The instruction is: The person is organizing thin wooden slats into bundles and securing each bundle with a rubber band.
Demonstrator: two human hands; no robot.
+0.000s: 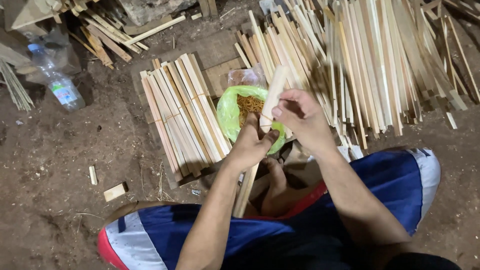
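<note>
Wooden sticks [265, 115] gripped by both hands, over green bag [227, 112].

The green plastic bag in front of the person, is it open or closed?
Open. The green plastic bag has its mouth spread wide, showing orange rubber bands inside.
</note>
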